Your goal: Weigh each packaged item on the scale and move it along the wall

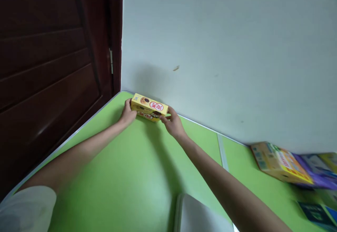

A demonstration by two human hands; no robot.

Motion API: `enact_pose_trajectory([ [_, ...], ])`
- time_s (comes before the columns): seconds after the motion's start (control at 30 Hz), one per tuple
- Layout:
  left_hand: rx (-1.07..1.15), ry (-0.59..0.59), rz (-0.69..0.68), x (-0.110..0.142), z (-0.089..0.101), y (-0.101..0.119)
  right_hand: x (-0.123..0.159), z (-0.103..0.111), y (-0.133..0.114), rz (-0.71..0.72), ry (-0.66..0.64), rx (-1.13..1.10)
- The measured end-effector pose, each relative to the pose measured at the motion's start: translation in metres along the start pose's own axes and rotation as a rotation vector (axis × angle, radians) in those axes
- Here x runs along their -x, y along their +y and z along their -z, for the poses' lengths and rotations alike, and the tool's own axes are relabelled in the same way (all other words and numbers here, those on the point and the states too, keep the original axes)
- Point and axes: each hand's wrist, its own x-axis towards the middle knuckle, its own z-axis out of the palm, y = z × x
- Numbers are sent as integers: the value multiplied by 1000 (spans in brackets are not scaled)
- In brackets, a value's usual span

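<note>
Between my two hands is a yellow snack box (150, 107) with red-and-white lettering and pictures of round pastries on it. My left hand (128, 114) grips its left end, and my right hand (172, 121) grips the right end with the thumb on the front face. The box lies lengthwise close to the wall, at the far corner of the green table (126, 168). Whether its underside touches the tabletop I cannot tell.
A white wall (223, 49) runs along the table's back edge, and a dark red wooden door (47, 56) stands at the left. Several packages, including an orange-yellow pack (281, 163), sit at the right. A pale grey flat object (200, 214) lies near the front.
</note>
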Motion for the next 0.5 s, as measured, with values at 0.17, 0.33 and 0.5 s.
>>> enact_pose_trajectory([
  [0.17,2,36,-52,-59,11,16,-63,-38,-9,-19,75,-71],
  [0.33,59,-2,65,-96,14,11,-104,-61,-2,-20,135,-60],
  [0.5,28,5,51,-119,8,-15,-125,-72,16,-72,104,-79],
])
